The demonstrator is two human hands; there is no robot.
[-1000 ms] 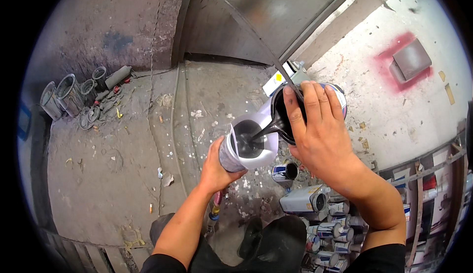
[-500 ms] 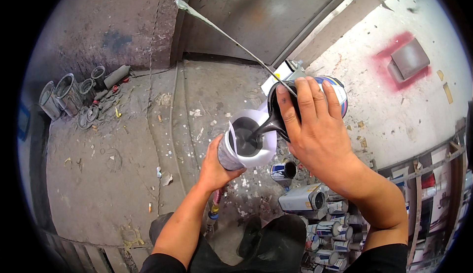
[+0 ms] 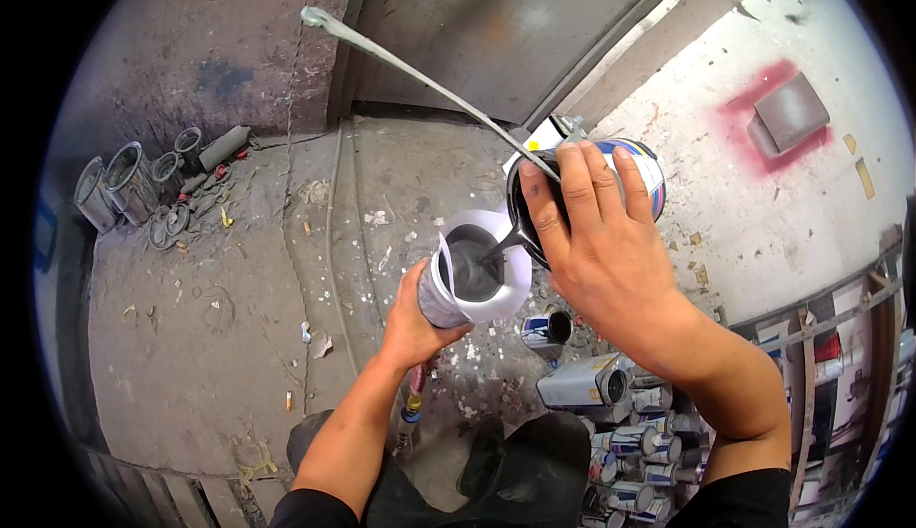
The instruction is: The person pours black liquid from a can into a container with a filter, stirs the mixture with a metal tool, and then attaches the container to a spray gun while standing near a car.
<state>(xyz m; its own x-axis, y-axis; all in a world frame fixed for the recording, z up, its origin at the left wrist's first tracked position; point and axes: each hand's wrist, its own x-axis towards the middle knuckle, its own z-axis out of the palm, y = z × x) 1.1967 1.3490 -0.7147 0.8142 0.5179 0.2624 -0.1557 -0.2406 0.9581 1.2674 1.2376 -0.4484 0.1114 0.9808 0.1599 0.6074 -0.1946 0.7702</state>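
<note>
My left hand (image 3: pixel 420 323) is wrapped round the side of a cup (image 3: pixel 443 297) with a loose white sheet-like collar (image 3: pixel 518 285) at its mouth. Dark grey paint (image 3: pixel 469 266) lies inside. My right hand (image 3: pixel 615 266) grips a paint can (image 3: pixel 637 159) from above, tilted over the cup. A stream of dark paint (image 3: pixel 513 240) runs from the can's lip into it. A long paint-coated stick (image 3: pixel 410 72) leans out of the can toward the upper left, passing by my right fingers. Below my left hand shows a hose fitting (image 3: pixel 412 402); whether it joins the cup is hidden.
A small open can (image 3: pixel 547 331) and a rectangular metal tin (image 3: pixel 584 382) stand beyond my legs, beside several stacked cans (image 3: pixel 630 442). Used cans (image 3: pixel 129 185) line the left wall. A grey panel (image 3: pixel 792 113) sits on the red-sprayed pale surface at right.
The can has shifted slightly left and is a bit less tipped, and its stream is thinner. The stick's far end has swung left. The cup has hardly moved.
</note>
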